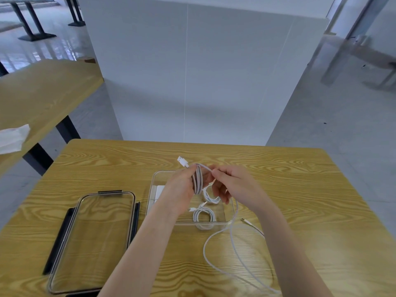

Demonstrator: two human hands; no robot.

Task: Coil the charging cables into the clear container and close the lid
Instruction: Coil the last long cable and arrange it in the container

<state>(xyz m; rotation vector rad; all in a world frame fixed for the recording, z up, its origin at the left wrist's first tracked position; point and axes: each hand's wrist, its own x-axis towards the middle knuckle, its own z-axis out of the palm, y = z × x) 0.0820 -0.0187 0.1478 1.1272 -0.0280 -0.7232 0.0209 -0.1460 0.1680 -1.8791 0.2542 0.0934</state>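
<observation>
My left hand (181,187) grips a white charging cable (197,181), several loops wound round its fingers, the USB plug (182,161) sticking out at the top. My right hand (232,182) pinches the same cable's loose strand beside the loops. The rest of that cable trails down over the table in a long curve (233,249) to its small plug (244,220). Both hands hover above the clear container (151,202). Inside lie two coiled white cables (204,215) and a white block, partly hidden by my left hand.
The clear lid (92,239) with black latches lies flat on the wooden table (310,189), left of the container. A white partition stands behind the table. Another wooden table with a white cloth (12,138) is at the far left.
</observation>
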